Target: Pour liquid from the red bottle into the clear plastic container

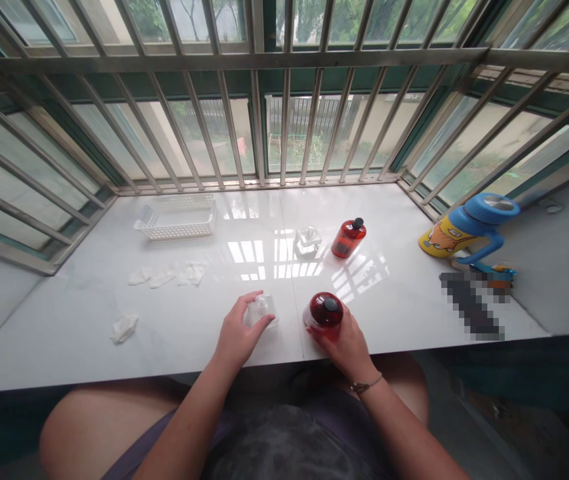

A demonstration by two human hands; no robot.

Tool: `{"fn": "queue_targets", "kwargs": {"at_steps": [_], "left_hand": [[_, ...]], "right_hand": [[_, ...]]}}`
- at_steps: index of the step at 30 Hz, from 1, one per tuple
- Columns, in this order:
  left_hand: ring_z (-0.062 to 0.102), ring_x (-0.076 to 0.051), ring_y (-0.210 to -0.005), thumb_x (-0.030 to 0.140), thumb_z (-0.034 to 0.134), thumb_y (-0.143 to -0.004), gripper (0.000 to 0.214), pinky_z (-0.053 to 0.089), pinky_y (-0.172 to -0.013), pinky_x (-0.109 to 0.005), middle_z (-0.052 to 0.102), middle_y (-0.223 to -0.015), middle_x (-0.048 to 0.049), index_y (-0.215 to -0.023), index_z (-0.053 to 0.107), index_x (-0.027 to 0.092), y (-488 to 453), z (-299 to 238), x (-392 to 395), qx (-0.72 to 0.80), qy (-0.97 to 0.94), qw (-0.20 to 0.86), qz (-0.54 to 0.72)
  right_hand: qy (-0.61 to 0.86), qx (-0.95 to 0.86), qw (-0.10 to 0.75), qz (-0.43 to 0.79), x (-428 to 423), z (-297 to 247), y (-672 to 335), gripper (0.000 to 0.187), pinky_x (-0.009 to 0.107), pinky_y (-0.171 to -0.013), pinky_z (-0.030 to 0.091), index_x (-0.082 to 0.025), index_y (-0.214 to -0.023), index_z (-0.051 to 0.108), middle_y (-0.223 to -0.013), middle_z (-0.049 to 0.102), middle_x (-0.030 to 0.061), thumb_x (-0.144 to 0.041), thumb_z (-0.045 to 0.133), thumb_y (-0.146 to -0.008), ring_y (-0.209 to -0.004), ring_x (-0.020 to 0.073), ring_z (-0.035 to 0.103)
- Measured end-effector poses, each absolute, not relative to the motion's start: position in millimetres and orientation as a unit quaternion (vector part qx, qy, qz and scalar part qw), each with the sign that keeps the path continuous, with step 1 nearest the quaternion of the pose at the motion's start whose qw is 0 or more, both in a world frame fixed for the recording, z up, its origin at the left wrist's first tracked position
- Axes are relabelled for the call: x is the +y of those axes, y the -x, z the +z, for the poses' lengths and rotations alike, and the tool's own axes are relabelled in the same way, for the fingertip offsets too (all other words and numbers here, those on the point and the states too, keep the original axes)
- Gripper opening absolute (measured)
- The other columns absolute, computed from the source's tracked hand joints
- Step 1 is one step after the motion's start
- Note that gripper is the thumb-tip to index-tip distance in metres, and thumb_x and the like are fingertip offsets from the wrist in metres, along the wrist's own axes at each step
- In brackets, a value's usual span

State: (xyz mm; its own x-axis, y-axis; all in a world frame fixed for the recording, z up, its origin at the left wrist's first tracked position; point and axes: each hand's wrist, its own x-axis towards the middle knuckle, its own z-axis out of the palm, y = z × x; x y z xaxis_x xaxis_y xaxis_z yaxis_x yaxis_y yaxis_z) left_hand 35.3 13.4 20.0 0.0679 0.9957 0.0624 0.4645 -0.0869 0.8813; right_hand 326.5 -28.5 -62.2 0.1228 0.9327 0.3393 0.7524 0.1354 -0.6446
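Observation:
My left hand is closed around a small clear container that rests on the white sill near its front edge. My right hand grips a red translucent bottle with a black cap, standing upright just right of the container. A second red bottle with a black cap stands farther back, apart from both hands. Beside it to the left sits another small clear container.
A white plastic basket sits at the back left. Several crumpled white wipes lie left of centre, one more wipe nearer the front. A blue and yellow jug lies at the right. Metal window bars close the back.

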Motion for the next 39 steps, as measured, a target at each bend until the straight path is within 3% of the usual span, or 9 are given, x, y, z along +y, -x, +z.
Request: {"fn": "queue_targets", "kwargs": {"at_steps": [8, 12, 16, 20, 26, 29, 33, 36, 39], "left_hand": [[0.062, -0.03, -0.146, 0.04, 0.066, -0.104, 0.034, 0.049, -0.124, -0.05, 0.068, -0.153, -0.0126, -0.136, 0.069, 0.028, -27, 15, 11, 0.504, -0.676, 0.363, 0.398], [0.06, -0.032, -0.149, 0.045, 0.082, -0.094, 0.056, 0.045, -0.126, -0.055, 0.065, -0.157, -0.012, -0.144, 0.06, 0.031, -30, 13, 9, 0.543, -0.65, 0.382, 0.371], [0.065, -0.035, -0.143, 0.05, 0.093, -0.081, 0.058, 0.048, -0.122, -0.058, 0.072, -0.149, -0.0123, -0.124, 0.061, 0.029, -41, 12, 12, 0.573, -0.607, 0.38, 0.399], [0.069, -0.034, -0.139, 0.054, 0.083, -0.091, 0.039, 0.049, -0.12, -0.059, 0.076, -0.144, -0.0103, -0.114, 0.064, 0.029, -45, 11, 15, 0.588, -0.585, 0.374, 0.415], [0.059, -0.031, -0.151, 0.046, 0.068, -0.104, 0.038, 0.044, -0.129, -0.053, 0.064, -0.161, -0.0121, -0.137, 0.068, 0.029, -31, 11, 12, 0.521, -0.658, 0.368, 0.4], [0.057, -0.032, -0.154, 0.044, 0.076, -0.099, 0.05, 0.044, -0.129, -0.055, 0.062, -0.162, -0.0137, -0.144, 0.059, 0.03, -30, 10, 10, 0.522, -0.654, 0.373, 0.401], [0.061, -0.035, -0.15, 0.049, 0.087, -0.09, 0.045, 0.046, -0.125, -0.06, 0.069, -0.153, -0.0141, -0.119, 0.059, 0.029, -35, 12, 13, 0.564, -0.615, 0.378, 0.401], [0.061, -0.033, -0.15, 0.051, 0.076, -0.098, 0.031, 0.044, -0.128, -0.058, 0.069, -0.154, -0.0112, -0.117, 0.065, 0.029, -33, 15, 16, 0.56, -0.63, 0.37, 0.391], [0.057, -0.03, -0.153, 0.047, 0.062, -0.107, 0.032, 0.041, -0.131, -0.055, 0.065, -0.159, -0.0094, -0.134, 0.068, 0.031, -28, 18, 15, 0.518, -0.678, 0.368, 0.37]], "right_hand": [[0.65, -0.649, 0.378, 0.117, -29, -64, -327, 0.093, 0.057, -0.1, 0.062, -0.02, -0.155, 0.049, -0.135, 0.073, 0.0194, -0.076, 0.077, -0.087, -0.12, 0.0401, 0.074], [0.649, -0.648, 0.379, 0.125, -29, -64, -327, 0.095, 0.058, -0.101, 0.061, -0.019, -0.156, 0.048, -0.135, 0.073, 0.0197, -0.077, 0.077, -0.086, -0.12, 0.0403, 0.073], [0.65, -0.647, 0.379, 0.124, -28, -64, -326, 0.095, 0.057, -0.1, 0.061, -0.019, -0.155, 0.048, -0.136, 0.073, 0.02, -0.078, 0.077, -0.085, -0.121, 0.0405, 0.073], [0.653, -0.644, 0.379, 0.123, -29, -64, -326, 0.095, 0.057, -0.099, 0.062, -0.019, -0.155, 0.048, -0.135, 0.073, 0.0199, -0.077, 0.077, -0.086, -0.12, 0.0404, 0.074], [0.65, -0.647, 0.38, 0.119, -29, -64, -326, 0.094, 0.057, -0.1, 0.062, -0.019, -0.156, 0.048, -0.135, 0.073, 0.0198, -0.074, 0.077, -0.087, -0.12, 0.0402, 0.074], [0.648, -0.649, 0.379, 0.118, -28, -64, -326, 0.093, 0.058, -0.1, 0.062, -0.021, -0.156, 0.048, -0.135, 0.073, 0.0194, -0.075, 0.077, -0.087, -0.119, 0.0407, 0.073], [0.651, -0.646, 0.38, 0.121, -28, -64, -326, 0.094, 0.058, -0.099, 0.062, -0.021, -0.156, 0.048, -0.135, 0.073, 0.0191, -0.075, 0.077, -0.086, -0.119, 0.0405, 0.073], [0.651, -0.646, 0.378, 0.127, -28, -65, -326, 0.093, 0.057, -0.1, 0.062, -0.02, -0.156, 0.047, -0.135, 0.073, 0.019, -0.075, 0.077, -0.087, -0.12, 0.0398, 0.073], [0.647, -0.642, 0.393, 0.122, -26, -63, -325, 0.094, 0.059, -0.106, 0.059, -0.019, -0.158, 0.045, -0.14, 0.069, 0.0215, -0.076, 0.075, -0.089, -0.125, 0.0408, 0.07]]}}
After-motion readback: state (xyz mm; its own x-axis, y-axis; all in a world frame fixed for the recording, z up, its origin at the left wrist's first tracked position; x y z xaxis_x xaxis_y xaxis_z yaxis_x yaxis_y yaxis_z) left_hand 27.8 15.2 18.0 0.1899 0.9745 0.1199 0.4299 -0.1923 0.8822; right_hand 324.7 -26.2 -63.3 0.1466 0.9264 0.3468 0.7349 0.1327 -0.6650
